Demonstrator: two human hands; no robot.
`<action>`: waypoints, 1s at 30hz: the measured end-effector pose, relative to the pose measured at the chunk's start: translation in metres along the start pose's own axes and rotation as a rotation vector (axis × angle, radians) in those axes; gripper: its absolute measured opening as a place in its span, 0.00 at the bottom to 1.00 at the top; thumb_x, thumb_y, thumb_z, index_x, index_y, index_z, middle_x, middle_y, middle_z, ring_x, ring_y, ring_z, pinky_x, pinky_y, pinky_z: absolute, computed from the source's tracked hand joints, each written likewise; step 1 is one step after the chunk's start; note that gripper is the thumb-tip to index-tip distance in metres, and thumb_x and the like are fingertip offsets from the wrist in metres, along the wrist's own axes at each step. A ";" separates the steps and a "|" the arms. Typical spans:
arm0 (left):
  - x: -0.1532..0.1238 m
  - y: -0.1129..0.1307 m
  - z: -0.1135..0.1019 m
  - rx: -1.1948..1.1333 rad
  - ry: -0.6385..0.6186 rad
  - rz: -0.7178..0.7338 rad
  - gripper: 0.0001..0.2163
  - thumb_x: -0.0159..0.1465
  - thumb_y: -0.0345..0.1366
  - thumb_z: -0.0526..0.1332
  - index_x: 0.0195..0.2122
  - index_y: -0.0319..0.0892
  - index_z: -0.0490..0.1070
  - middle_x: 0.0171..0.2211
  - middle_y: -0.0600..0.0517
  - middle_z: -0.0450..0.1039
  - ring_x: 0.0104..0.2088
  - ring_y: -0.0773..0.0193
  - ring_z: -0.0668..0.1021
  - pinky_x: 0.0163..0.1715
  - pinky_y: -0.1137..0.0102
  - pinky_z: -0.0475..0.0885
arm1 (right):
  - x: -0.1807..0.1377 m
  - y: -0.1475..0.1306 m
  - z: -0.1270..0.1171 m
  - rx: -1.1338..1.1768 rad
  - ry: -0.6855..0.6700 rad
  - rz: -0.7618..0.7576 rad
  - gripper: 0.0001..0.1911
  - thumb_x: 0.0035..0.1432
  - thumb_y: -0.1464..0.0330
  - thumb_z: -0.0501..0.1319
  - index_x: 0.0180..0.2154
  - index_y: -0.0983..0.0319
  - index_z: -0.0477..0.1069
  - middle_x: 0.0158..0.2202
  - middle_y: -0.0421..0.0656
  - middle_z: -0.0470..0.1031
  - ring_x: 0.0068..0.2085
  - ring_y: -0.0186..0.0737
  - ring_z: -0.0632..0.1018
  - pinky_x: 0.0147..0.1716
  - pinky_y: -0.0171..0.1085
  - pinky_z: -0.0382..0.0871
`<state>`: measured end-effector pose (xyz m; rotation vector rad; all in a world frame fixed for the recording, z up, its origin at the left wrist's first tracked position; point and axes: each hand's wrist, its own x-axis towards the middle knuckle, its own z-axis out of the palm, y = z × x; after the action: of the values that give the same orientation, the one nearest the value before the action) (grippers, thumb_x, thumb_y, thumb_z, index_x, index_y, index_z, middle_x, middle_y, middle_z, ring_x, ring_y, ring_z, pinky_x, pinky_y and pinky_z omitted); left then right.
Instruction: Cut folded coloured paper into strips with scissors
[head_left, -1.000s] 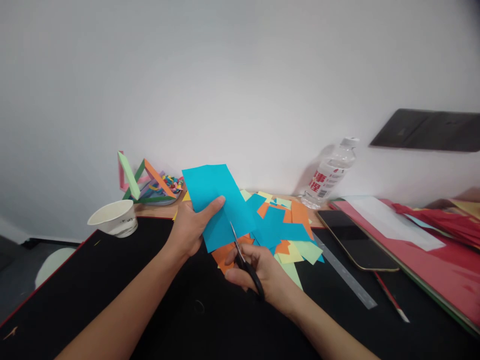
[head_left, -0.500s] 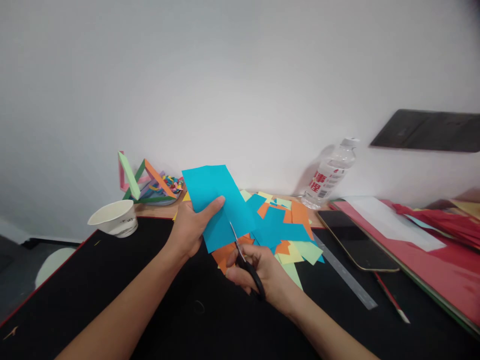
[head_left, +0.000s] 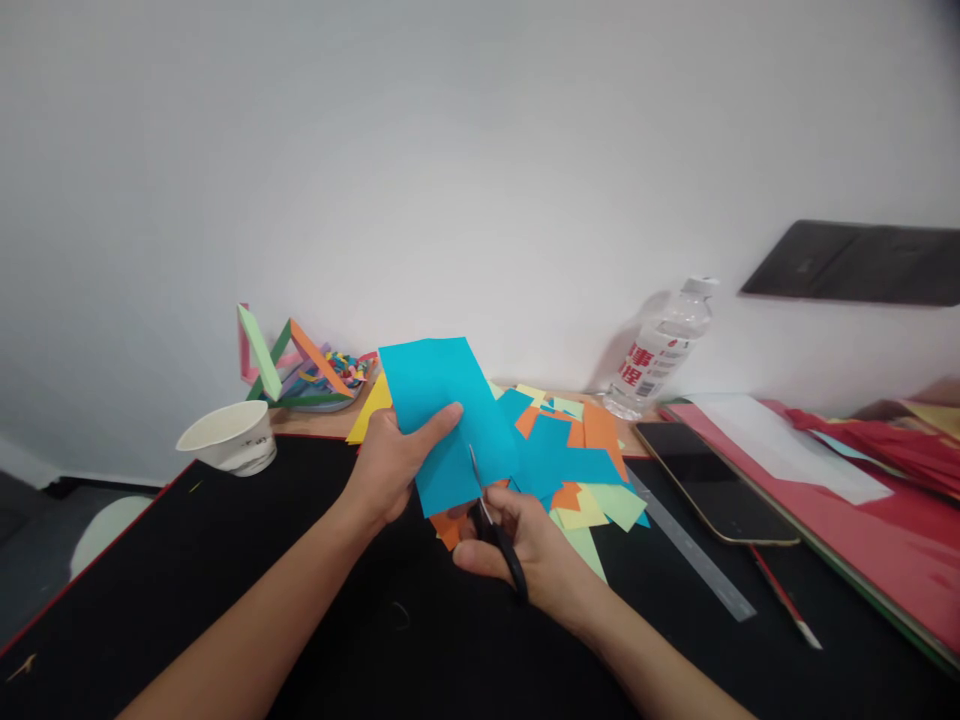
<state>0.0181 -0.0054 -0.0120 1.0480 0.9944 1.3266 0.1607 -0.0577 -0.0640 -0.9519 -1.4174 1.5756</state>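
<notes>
while the left hand (head_left: 390, 462) pinches the blue paper sheet (head_left: 450, 415) above the tabletop (head_left: 225, 590), thumb laid across its face, its grip is clamped on the sheet's left edge. right hand (head_left: 525, 545) has its grip closed around the black handles of the scissors (head_left: 491, 520); blade tip enters the sheet's lower edge, just right of the left thumb. sheet is held tilted, above a pile of paper scraps (head_left: 570, 470) in blue, orange and pale green.

risks, judged:
- blade sits near the left thumb; a cut driven straight up could nick it if the thumb does not shift.
- sheet is held on one side only, so the free right half could flop or fold into the blades and the cut wander.
- loose scraps beneath could catch the lower blade.
- cut-off piece would likely drop into the pile and be hard to pick out among the other blue bits.

nearby: paper cup (head_left: 229, 437), ruler (head_left: 694, 545), phone (head_left: 712, 480), water bottle (head_left: 660, 350).
</notes>
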 end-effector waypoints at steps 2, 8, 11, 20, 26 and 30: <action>-0.001 0.001 0.000 0.009 0.000 -0.004 0.12 0.48 0.39 0.72 0.28 0.38 0.74 0.39 0.45 0.79 0.37 0.52 0.79 0.36 0.59 0.77 | 0.000 0.001 -0.001 -0.007 -0.001 -0.011 0.23 0.39 0.56 0.73 0.28 0.62 0.66 0.22 0.34 0.64 0.23 0.31 0.63 0.21 0.31 0.55; -0.001 0.001 0.000 0.010 0.011 0.003 0.12 0.47 0.39 0.72 0.29 0.38 0.75 0.38 0.45 0.79 0.36 0.53 0.79 0.35 0.60 0.77 | 0.000 -0.001 0.000 -0.016 -0.001 -0.010 0.23 0.39 0.55 0.73 0.27 0.62 0.65 0.20 0.33 0.62 0.22 0.30 0.61 0.20 0.31 0.53; -0.001 0.001 0.000 0.006 0.005 -0.003 0.13 0.47 0.39 0.72 0.29 0.38 0.75 0.39 0.45 0.79 0.37 0.53 0.79 0.36 0.60 0.77 | -0.001 -0.002 0.001 -0.024 0.015 0.003 0.23 0.39 0.54 0.72 0.29 0.63 0.68 0.20 0.34 0.63 0.22 0.30 0.62 0.19 0.31 0.54; -0.001 0.000 0.000 0.014 0.006 -0.011 0.14 0.48 0.39 0.72 0.32 0.38 0.75 0.41 0.43 0.78 0.39 0.50 0.79 0.38 0.57 0.77 | 0.000 -0.001 0.003 -0.038 0.043 0.051 0.28 0.39 0.50 0.70 0.32 0.65 0.69 0.18 0.34 0.66 0.19 0.29 0.66 0.19 0.31 0.58; 0.000 -0.001 -0.002 0.011 0.000 0.001 0.12 0.48 0.39 0.72 0.27 0.37 0.73 0.41 0.43 0.78 0.40 0.50 0.79 0.38 0.57 0.77 | 0.000 -0.005 0.004 -0.057 0.040 0.061 0.28 0.40 0.48 0.69 0.31 0.65 0.68 0.16 0.33 0.64 0.18 0.28 0.65 0.19 0.31 0.58; 0.000 -0.001 -0.001 0.008 0.000 -0.004 0.12 0.48 0.40 0.72 0.27 0.38 0.73 0.41 0.43 0.78 0.40 0.49 0.79 0.37 0.57 0.77 | 0.000 -0.003 0.004 -0.023 0.052 0.058 0.26 0.38 0.50 0.71 0.28 0.64 0.67 0.16 0.32 0.64 0.17 0.27 0.63 0.18 0.30 0.56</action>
<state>0.0174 -0.0052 -0.0137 1.0517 1.0017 1.3200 0.1571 -0.0588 -0.0605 -1.0493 -1.3854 1.5686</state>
